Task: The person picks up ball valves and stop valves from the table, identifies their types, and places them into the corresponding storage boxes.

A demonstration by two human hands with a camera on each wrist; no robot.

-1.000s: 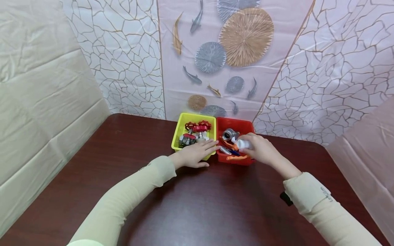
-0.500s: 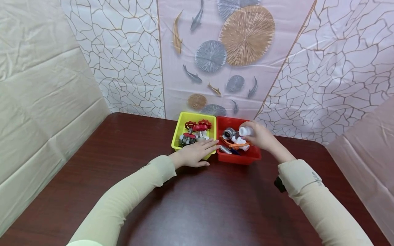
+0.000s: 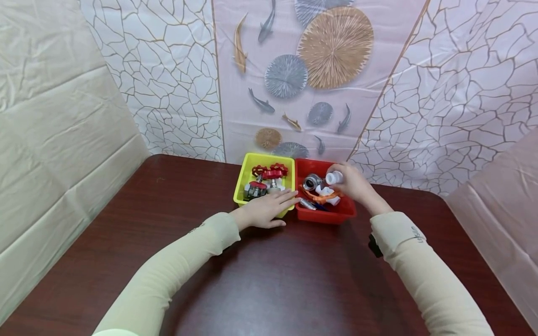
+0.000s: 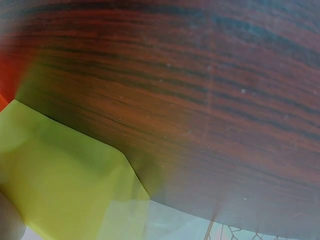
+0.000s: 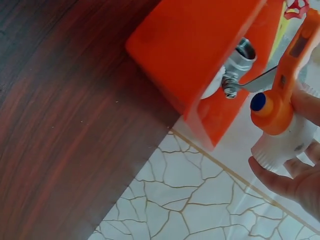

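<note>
My right hand [image 3: 356,183] grips a white plastic ball valve [image 3: 334,178] above the right side of the red bin [image 3: 325,217]. In the right wrist view the valve's white body [image 5: 285,145] sits between thumb and fingers, its orange handle [image 5: 286,75] on top with a blue dot at the pivot. My left hand [image 3: 269,211] lies with fingers straight over the front right edge of the yellow bin [image 3: 240,182], fingertips reaching the rim shared with the red bin. The left wrist view catches only the yellow wall [image 4: 70,170] and a sliver of hand.
Inside the red bin are a metal valve [image 3: 311,182] with a lever, an orange handle [image 3: 321,198] and white fittings. Valves with red handwheels [image 3: 274,173] fill the yellow bin. Both bins stand at the back of the dark wood table [image 3: 277,284], close to a patterned curtain [image 3: 180,84].
My right hand has lifted the white ball valve up and away from low over the red bin, uncovering more of its contents, then shifted slightly left. The left hand stays put.
</note>
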